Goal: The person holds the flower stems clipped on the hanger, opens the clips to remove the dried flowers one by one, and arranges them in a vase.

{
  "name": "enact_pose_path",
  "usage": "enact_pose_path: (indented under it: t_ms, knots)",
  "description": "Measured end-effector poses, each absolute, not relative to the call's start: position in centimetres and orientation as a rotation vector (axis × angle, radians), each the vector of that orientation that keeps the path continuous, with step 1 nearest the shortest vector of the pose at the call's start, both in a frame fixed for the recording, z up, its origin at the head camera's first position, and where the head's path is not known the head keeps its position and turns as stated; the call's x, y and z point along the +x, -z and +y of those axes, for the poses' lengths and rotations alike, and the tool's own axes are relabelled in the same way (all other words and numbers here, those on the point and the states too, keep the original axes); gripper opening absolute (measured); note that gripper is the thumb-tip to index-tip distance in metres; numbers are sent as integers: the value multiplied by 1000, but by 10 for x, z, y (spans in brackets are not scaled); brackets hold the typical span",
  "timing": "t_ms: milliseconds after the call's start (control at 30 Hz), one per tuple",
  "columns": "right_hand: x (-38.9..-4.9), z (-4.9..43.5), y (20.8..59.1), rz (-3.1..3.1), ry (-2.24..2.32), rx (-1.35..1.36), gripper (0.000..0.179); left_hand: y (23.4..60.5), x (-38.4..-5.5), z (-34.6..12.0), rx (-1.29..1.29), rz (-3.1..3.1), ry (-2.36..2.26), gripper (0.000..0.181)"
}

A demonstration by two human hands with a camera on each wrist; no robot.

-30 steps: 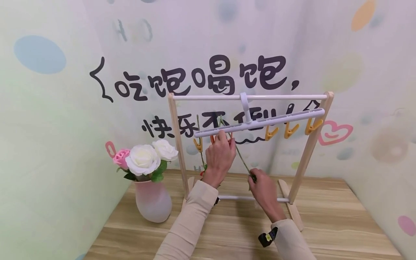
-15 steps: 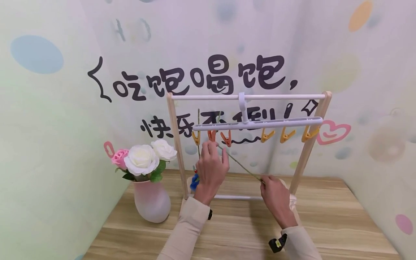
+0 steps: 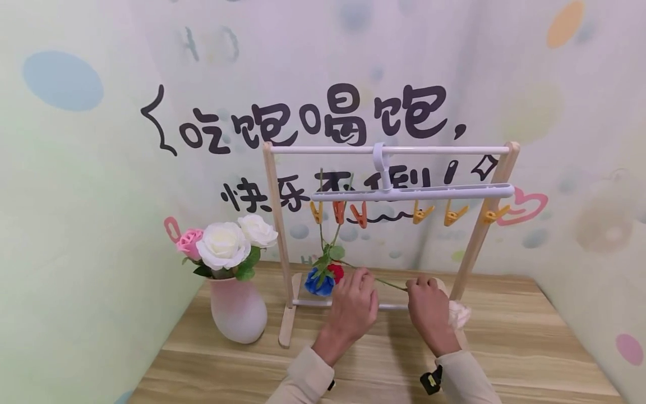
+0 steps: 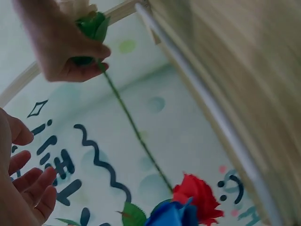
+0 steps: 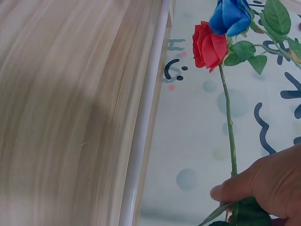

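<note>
Here, at the far left, a vase [image 3: 237, 314] stands upright beside the wooden rack [image 3: 276, 213], keeping its white and pink roses [image 3: 223, 246] head-up. Next, the white hanger [image 3: 434, 193] hooks over the rack's top bar, which lets its clips dangle; the yellow clip [image 3: 316, 212] and orange clip [image 3: 338, 212] nearest its left end appear to grip two stems, so the blue rose [image 3: 319, 282] and red rose [image 5: 209, 46] hang head-down together. The left hand [image 3: 353, 303] is relaxed, fingers loosely bent and holding nothing, apart from the pale rose's stem [image 5: 230, 125]. At the right, the right hand [image 3: 429, 311] pinches that stem among the leaves just below the bloom, probably because a hold there steadies the head and leaves the length free. The pale rose [image 3: 459, 314] lies in front of the rack's right side, above the table [image 3: 535, 348]: its long axis slants gently, stem reaching leftward and slightly up towards the red rose, where its tip is hidden, bloom pointing right and down past the right wrist
</note>
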State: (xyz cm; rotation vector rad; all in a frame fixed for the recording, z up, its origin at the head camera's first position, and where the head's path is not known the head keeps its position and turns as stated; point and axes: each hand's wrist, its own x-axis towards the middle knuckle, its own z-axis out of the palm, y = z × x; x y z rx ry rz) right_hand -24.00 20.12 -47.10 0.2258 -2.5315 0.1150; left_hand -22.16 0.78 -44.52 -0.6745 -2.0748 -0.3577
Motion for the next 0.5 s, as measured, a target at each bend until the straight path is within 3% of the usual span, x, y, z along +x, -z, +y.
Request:
enact_pose_path:
  t_ms: [500]
  knots:
    - [-239,205,472,-2589,-58,195,8,478,-219,11,-674,-2257,266,28]
